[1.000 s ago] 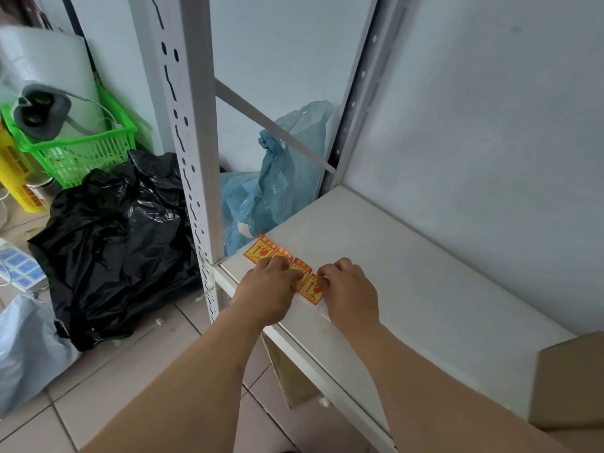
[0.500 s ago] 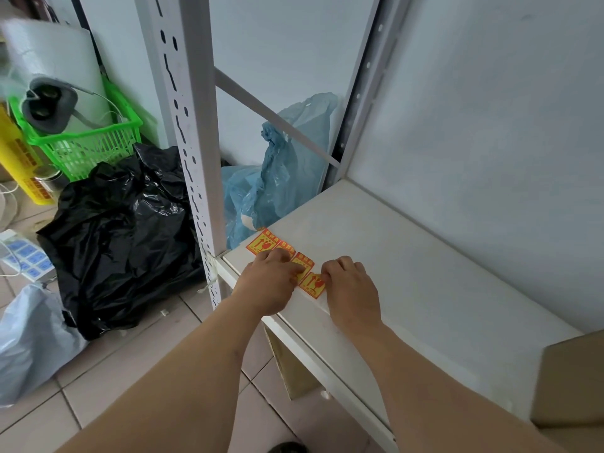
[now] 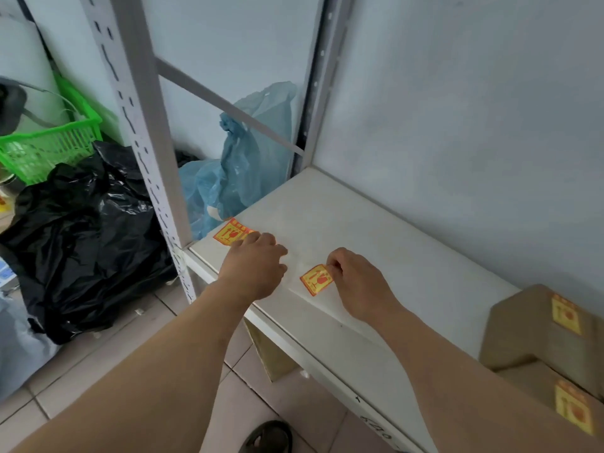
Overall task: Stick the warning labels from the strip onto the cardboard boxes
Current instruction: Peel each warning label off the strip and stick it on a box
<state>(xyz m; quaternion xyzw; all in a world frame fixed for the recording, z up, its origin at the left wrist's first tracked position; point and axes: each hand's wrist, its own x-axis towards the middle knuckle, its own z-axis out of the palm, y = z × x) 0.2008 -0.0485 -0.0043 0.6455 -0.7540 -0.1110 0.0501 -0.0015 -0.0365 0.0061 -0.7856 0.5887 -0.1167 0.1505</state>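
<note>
My left hand (image 3: 253,268) covers most of the label strip (image 3: 230,233), so only its far end shows, just above my knuckles in the middle of the frame. How my fingers lie on it I cannot tell; the hand rests palm down on the strip at the near left corner of the white shelf (image 3: 376,230). My right hand (image 3: 354,282) pinches one corner of a single orange and yellow label (image 3: 316,278) between thumb and fingertips, a little right of centre; the label hangs tilted just over the shelf edge, apart from the strip. Whether it touches the shelf is unclear. At the right edge of the frame two cardboard boxes are cut off and blurred: the upper box (image 3: 536,331) carries a yellow label on its face, and so does the lower box (image 3: 555,400). At the left edge a green basket (image 3: 49,142) is partly out of view behind a black bag (image 3: 85,230).
</note>
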